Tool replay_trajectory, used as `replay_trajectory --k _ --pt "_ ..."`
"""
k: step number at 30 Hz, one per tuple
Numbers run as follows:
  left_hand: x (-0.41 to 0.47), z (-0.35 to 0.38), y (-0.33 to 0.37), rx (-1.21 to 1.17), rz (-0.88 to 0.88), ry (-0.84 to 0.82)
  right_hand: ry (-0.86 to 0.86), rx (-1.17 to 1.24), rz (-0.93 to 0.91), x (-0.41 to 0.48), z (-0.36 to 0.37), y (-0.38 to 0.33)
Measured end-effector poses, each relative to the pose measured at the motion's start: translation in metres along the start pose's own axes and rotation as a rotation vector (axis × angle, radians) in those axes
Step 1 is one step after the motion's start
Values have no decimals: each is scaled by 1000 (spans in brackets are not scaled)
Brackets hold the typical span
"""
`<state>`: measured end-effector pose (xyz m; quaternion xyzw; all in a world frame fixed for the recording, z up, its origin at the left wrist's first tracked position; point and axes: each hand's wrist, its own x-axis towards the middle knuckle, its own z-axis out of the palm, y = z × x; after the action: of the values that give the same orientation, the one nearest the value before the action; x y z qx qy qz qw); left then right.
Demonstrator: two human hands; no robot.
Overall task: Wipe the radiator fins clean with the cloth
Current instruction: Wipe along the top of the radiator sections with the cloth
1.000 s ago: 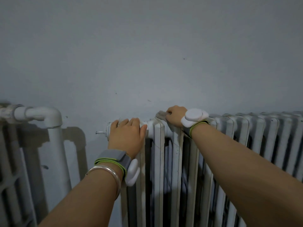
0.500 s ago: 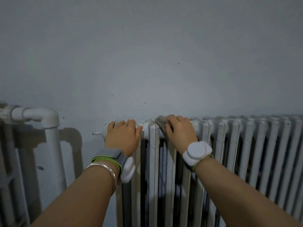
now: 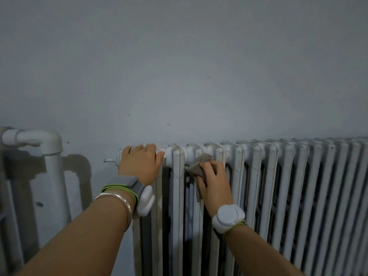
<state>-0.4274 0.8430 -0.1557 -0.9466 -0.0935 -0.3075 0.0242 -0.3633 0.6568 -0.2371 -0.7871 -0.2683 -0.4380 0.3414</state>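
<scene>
The white cast-iron column radiator [image 3: 278, 186] stands against the pale grey wall [image 3: 179, 66]; its long axis runs left to right along the wall, while each fin stands upright, narrow edge towards the camera. The grey-brown cloth [image 3: 196, 165] lies crumpled on the front of the third and fourth fins from the left end, just below the upper cross tube, one corner pointing up and right. The right hand [image 3: 214, 182] holds it there; the fingers [image 3: 211, 166] are bent over the cloth and lie close together, the thumb at its lower edge, pressing it to the metal. The left hand [image 3: 140, 164] rests over the top of the radiator's left end, fingers pressed together and pointing at the wall, thumb out to the right. A silver bangle [image 3: 117, 198] circles the left wrist; a white elbowed pipe [image 3: 51, 154] stands well apart at the left.

Half a second ago the cloth and right hand sat on the crest of those fins; both are lower now, on the front faces; the left hand has kept its place.
</scene>
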Motion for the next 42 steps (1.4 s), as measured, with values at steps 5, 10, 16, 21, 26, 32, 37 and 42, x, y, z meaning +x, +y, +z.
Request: replay_trajectory --k 5,10,16,21,26,32,37,42 --pt "1 1 0 9 1 16 -96 -11 29 -20 3 6" --pt "2 2 -2 5 15 3 -164 -13 -46 -28 -1 13" --pt "2 -1 -5 -7 64 5 -69 66 2 2 -26 -5" --pt "5 5 -27 -114 152 119 -26 181 -7 59 -36 -31" --pt "-2 5 -42 -52 78 207 -69 112 0 110 -19 -48" --pt "-1 14 -48 -154 33 171 -357 -139 18 143 17 -60" --pt "-3 16 -49 -176 32 202 -738 -253 132 152 39 -62" --pt "-5 13 -46 -173 14 200 -723 -291 116 151 34 -68"
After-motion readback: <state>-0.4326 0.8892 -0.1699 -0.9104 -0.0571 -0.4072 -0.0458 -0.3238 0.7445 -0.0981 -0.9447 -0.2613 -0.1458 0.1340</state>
